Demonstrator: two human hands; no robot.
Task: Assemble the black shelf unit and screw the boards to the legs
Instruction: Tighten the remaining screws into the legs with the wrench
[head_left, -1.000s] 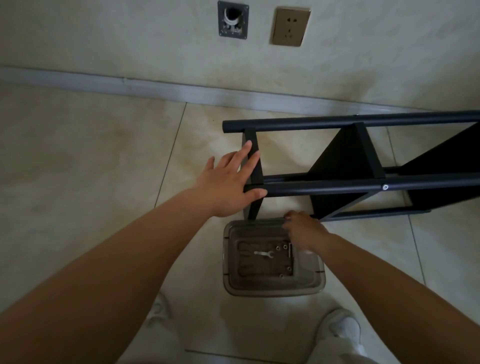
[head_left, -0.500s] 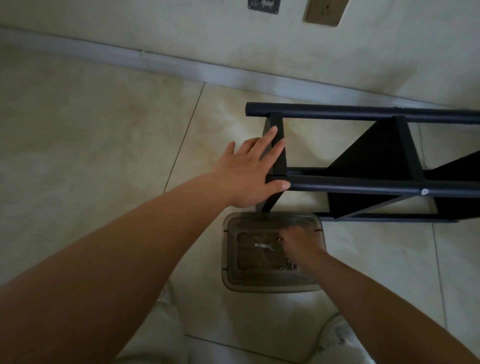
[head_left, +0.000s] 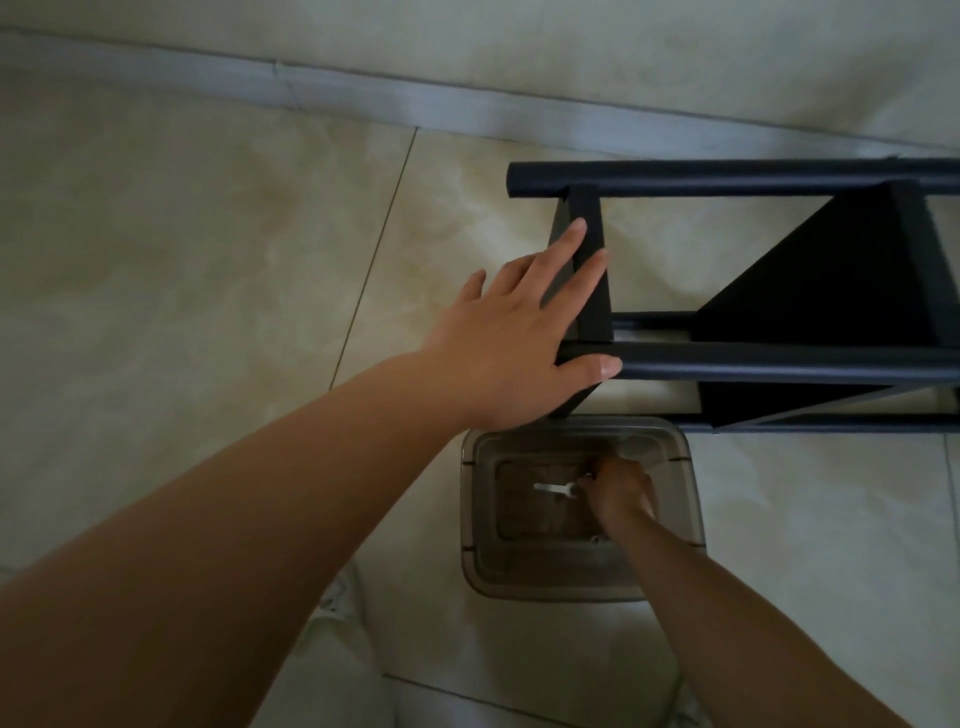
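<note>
The black shelf unit (head_left: 779, 364) lies on its side on the tiled floor, its tube legs running off to the right. My left hand (head_left: 519, 332) rests flat on the end board (head_left: 589, 234), fingers straight, thumb lying along the near leg. My right hand (head_left: 621, 491) reaches down into a clear plastic container (head_left: 470, 519) below the shelf. Its curled fingertips pinch a small silver screw beside the end of a flat silver wrench (head_left: 550, 488). Another loose screw (head_left: 596, 540) lies on the container's bottom.
The wall and its grey baseboard (head_left: 363, 98) run along the top, just behind the shelf's far leg. A white shoe (head_left: 337, 597) stands on the floor left of the container. Pale floor tiles stretch out to the left.
My right hand has dropped from the container's far rim down to its bottom, and its fingers have closed beside the wrench. My left hand stays on the end board. The view has tilted down.
</note>
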